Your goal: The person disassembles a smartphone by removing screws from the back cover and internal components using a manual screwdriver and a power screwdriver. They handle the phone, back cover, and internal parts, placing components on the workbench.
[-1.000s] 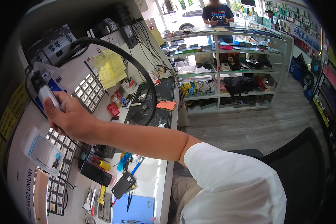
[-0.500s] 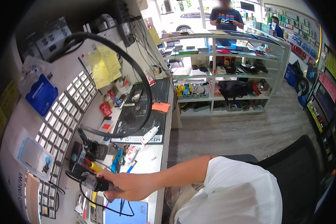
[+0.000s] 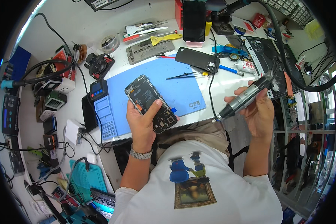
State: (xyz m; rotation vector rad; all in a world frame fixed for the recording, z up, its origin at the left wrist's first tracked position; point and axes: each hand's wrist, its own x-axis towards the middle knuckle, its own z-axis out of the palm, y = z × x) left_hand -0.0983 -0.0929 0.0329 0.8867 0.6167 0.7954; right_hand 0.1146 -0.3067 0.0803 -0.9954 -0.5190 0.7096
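My left hand [image 3: 142, 121] is wrapped round an opened smartphone [image 3: 147, 98], its thumb lying across the exposed inside. The phone's battery, circuit board and camera area show, and a small blue tab sticks out at its edge. It is held tilted over the near part of the blue work mat [image 3: 160, 74]. To the right, my right hand [image 3: 258, 108] grips a silver and black pen-shaped tool [image 3: 242, 99] with a cable at its lower end. Clear wrapping covers the tool's upper end. Its exact kind I cannot make out.
Tweezers [image 3: 184, 77] and a detached black phone panel [image 3: 198, 59] lie at the mat's far edge. A dark phone [image 3: 193, 22] stands behind them. A thick black hose [image 3: 282, 48] arches at the right. A small device with a screen [image 3: 98, 89] sits on the mat's left edge.
My view has swung from the shop side to the mat. The tool in my right hand has come away from the bench's tool area, and my left hand with the opened phone is now in view.
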